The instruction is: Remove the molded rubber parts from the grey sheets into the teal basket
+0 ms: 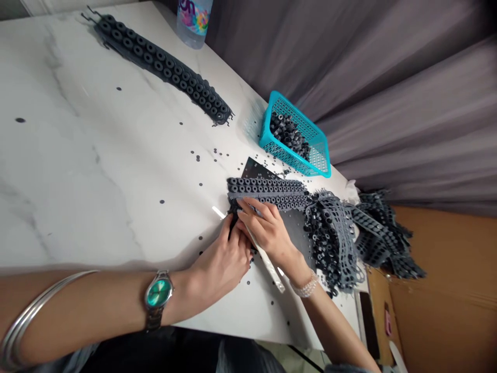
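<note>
A dark grey rubber strip with rows of ring-shaped pieces lies across a black sheet. At its near left end, the closed fingers of my left hand pinch the strip's black edge. My right hand is closed around a slim, pale, flat tool, its far end slanting out toward me. The tool's tip is at the strip's left end beside my left fingertips, hidden by the fingers. Past the strip's right end are loose black rubber rings and perforated grey rubber sheeting.
A turquoise basket of small black rings stands behind the strip. Another ringed strip lies at the far left, near a plastic bottle. Small black discs are scattered over the marble-look table. A cardboard box stands at right.
</note>
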Available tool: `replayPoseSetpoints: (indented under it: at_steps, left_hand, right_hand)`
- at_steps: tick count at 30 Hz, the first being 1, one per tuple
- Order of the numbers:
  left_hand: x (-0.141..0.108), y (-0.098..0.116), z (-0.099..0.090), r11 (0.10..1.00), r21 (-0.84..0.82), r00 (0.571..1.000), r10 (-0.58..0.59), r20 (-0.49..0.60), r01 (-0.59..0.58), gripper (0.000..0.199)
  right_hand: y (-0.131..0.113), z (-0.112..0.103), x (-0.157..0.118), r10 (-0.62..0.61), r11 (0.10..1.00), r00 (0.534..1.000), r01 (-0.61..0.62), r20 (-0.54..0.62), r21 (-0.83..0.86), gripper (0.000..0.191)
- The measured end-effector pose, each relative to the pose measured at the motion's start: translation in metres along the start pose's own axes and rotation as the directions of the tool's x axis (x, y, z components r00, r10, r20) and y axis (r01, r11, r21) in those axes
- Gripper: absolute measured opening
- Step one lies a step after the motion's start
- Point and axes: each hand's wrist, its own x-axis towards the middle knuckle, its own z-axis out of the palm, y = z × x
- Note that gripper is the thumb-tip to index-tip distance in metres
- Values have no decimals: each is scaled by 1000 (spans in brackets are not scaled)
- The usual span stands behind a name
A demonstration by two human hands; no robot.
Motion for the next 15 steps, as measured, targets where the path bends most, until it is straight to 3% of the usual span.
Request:
replayPoseSetpoints:
  at_steps: [15]
  left_hand:
    - [1, 0, 0, 1000, -2, 1000, -7, 6, 7, 48]
  right_hand:
    - [8, 11, 8, -135, 984, 990, 139, 42, -112, 24]
